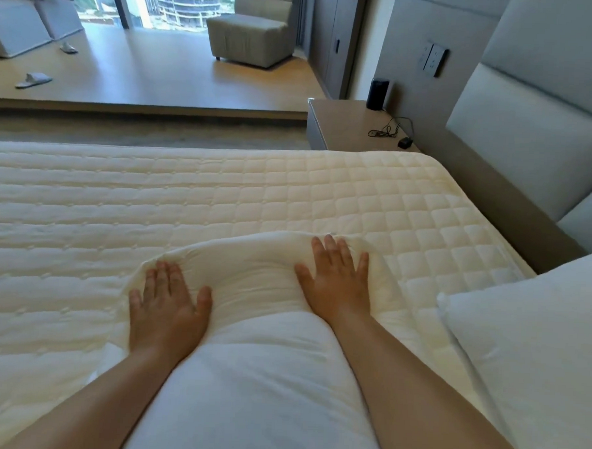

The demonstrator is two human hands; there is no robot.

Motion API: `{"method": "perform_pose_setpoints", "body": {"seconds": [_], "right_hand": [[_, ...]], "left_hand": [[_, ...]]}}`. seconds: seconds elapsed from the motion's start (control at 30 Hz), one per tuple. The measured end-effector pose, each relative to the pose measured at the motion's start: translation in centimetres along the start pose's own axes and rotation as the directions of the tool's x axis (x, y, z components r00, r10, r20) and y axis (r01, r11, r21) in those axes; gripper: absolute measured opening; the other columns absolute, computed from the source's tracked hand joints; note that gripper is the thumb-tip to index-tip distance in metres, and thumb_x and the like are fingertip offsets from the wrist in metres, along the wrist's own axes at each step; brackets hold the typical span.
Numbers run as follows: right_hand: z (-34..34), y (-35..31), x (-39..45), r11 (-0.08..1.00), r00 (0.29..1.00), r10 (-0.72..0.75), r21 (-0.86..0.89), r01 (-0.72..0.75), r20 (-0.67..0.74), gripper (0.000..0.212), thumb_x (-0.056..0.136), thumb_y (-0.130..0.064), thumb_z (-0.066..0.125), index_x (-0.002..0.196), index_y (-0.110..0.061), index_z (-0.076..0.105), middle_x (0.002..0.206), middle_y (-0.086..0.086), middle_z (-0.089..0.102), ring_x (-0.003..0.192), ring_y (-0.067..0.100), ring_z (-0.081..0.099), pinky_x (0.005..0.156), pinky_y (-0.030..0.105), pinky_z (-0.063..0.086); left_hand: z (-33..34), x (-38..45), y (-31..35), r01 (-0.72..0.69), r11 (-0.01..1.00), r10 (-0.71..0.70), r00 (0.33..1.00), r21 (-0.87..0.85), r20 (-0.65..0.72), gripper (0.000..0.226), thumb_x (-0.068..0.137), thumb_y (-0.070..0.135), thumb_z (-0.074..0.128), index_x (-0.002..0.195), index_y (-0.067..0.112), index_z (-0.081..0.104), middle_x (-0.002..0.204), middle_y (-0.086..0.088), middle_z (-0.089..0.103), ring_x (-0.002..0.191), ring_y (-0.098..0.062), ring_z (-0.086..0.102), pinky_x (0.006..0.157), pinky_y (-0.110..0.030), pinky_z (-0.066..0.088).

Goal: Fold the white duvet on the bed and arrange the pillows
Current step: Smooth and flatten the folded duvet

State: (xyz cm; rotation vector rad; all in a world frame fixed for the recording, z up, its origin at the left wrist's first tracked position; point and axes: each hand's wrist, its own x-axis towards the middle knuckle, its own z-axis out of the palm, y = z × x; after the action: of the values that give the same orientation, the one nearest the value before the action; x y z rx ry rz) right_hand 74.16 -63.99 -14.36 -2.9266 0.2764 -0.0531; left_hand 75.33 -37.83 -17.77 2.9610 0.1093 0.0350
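Quilted bed (323,198) bare under soft, light, bulky pillow (255,358) at near edge; second pillow (536,353) just right. Left hand (169,307) and right hand (336,283) flat, fingers spread, pressing. Best gripped by corners.

Pillow under both hands on the bed, nightstand beyond the far edge

Taking the bed (289,197) as landmark: a pillow (257,375) lies on its near side, with the left hand (167,307) and right hand (336,280) flat on the pillow's far end, apart from each other. A second pillow (536,353) lies on the bed's right near corner. The headboard (544,109) runs along the bed's right side. A nightstand (346,124) stands just past the bed's far edge beside the headboard, carrying a speaker (377,93) and a cable (390,130). Further beyond sit an armchair (252,32) and, far left, two slippers (33,79).
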Motion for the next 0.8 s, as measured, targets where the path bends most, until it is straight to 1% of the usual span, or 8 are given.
{"method": "perform_pose_setpoints", "body": {"seconds": [0.17, 0.27, 0.3, 0.37, 0.5, 0.57, 0.7, 0.8], "right_hand": [[-8.6, -3.5, -10.1, 0.972, 0.989, -0.147, 0.187, 0.139, 0.03, 0.079, 0.084, -0.076, 0.008, 0.152, -0.036, 0.005, 0.162, -0.01, -0.004, 0.148, 0.014, -0.01, 0.117, 0.05, -0.01], [-7.4, -4.9, -19.3, 0.957, 0.957, -0.281, 0.088, 0.275, 0.065, 0.074, 0.082, -0.081, 0.009, 0.144, -0.047, 0.03, 0.155, -0.004, 0.033, 0.144, 0.03, 0.024, 0.11, 0.056, 0.011], [-6.2, -4.4, -20.4, 0.968, 0.955, -0.25, 0.002, 0.253, 0.163, 0.07, 0.082, -0.081, 0.018, 0.138, -0.047, 0.04, 0.148, 0.0, 0.045, 0.138, 0.034, 0.034, 0.104, 0.058, 0.019], [-3.0, -3.5, -20.7, 0.965, 0.974, -0.196, -0.152, 0.212, 0.115, 0.069, 0.076, -0.082, 0.034, 0.135, -0.048, 0.044, 0.145, 0.005, 0.048, 0.135, 0.035, 0.032, 0.102, 0.06, 0.022], [-2.9, -3.9, -20.5, 0.981, 0.975, -0.071, -0.16, 0.106, 0.211, 0.064, 0.076, -0.083, 0.032, 0.129, -0.052, 0.048, 0.141, 0.006, 0.053, 0.131, 0.038, 0.037, 0.1, 0.063, 0.019], [-5.1, -4.6, -21.2, 0.984, 0.953, -0.07, -0.134, 0.113, 0.293, 0.062, 0.077, -0.083, 0.031, 0.13, -0.054, 0.046, 0.145, 0.007, 0.048, 0.132, 0.042, 0.042, 0.1, 0.067, 0.017], [-11.8, -5.5, -25.6, 0.991, 0.92, -0.13, 0.05, 0.12, 0.369, 0.089, 0.07, -0.085, -0.003, 0.149, -0.046, 0.008, 0.162, 0.0, -0.006, 0.147, 0.031, -0.01, 0.111, 0.062, -0.01], [-14.9, -7.1, -35.1, 0.975, 0.926, -0.223, 0.046, 0.219, 0.304, 0.089, 0.075, -0.081, -0.008, 0.145, -0.042, 0.032, 0.16, -0.001, 0.02, 0.147, 0.03, 0.015, 0.112, 0.059, 0.005]], "left_hand": [[-2.6, -1.0, -0.3, -0.01, 0.998, 0.008, 0.999, 0.06, 0.031, 0.08, 0.094, 0.057, 0.011, 0.154, 0.005, 0.007, 0.163, -0.013, 0.008, 0.15, -0.027, 0.007, 0.118, -0.052, 0.014], [-4.5, -1.1, 0.9, -0.035, 0.993, 0.029, 0.998, 0.11, 0.059, 0.078, 0.095, 0.056, 0.013, 0.154, 0.005, 0.003, 0.163, -0.012, 0.004, 0.15, -0.027, 0.003, 0.117, -0.052, 0.011], [-5.1, -1.1, 1.4, -0.054, 0.99, 0.045, 0.996, 0.127, 0.071, 0.077, 0.096, 0.055, 0.013, 0.154, 0.005, 0.003, 0.163, -0.013, 0.003, 0.15, -0.028, 0.003, 0.117, -0.052, 0.01], [-6.5, -1.4, 2.3, -0.083, 0.982, 0.069, 0.994, 0.17, 0.085, 0.076, 0.096, 0.053, 0.014, 0.154, 0.005, 0.004, 0.163, -0.014, 0.002, 0.15, -0.029, 0.002, 0.118, -0.052, 0.009], [-10.4, -4.8, 3.4, -0.112, 0.992, 0.107, 0.99, 0.055, 0.098, 0.067, 0.099, 0.043, 0.018, 0.155, 0.007, 0.007, 0.164, -0.012, 0.0, 0.151, -0.029, 0.0, 0.12, -0.05, 0.008], [-11.7, -9.1, 3.0, -0.212, 0.977, 0.213, 0.965, -0.02, 0.156, 0.066, 0.098, 0.045, 0.019, 0.155, 0.014, 0.01, 0.164, -0.008, 0.002, 0.151, -0.027, 0.001, 0.119, -0.048, 0.009], [-12.2, -16.3, -0.6, -0.392, 0.918, 0.379, 0.91, 0.054, 0.169, 0.077, 0.089, 0.055, 0.013, 0.151, 0.012, 0.032, 0.16, -0.009, 0.024, 0.146, -0.029, 0.026, 0.115, -0.056, 0.025], [-12.6, -15.7, -1.9, -0.327, 0.944, 0.301, 0.904, 0.038, 0.305, 0.07, 0.096, 0.052, 0.011, 0.156, 0.016, 0.004, 0.164, -0.006, -0.003, 0.151, -0.024, -0.001, 0.12, -0.051, 0.006]]}}
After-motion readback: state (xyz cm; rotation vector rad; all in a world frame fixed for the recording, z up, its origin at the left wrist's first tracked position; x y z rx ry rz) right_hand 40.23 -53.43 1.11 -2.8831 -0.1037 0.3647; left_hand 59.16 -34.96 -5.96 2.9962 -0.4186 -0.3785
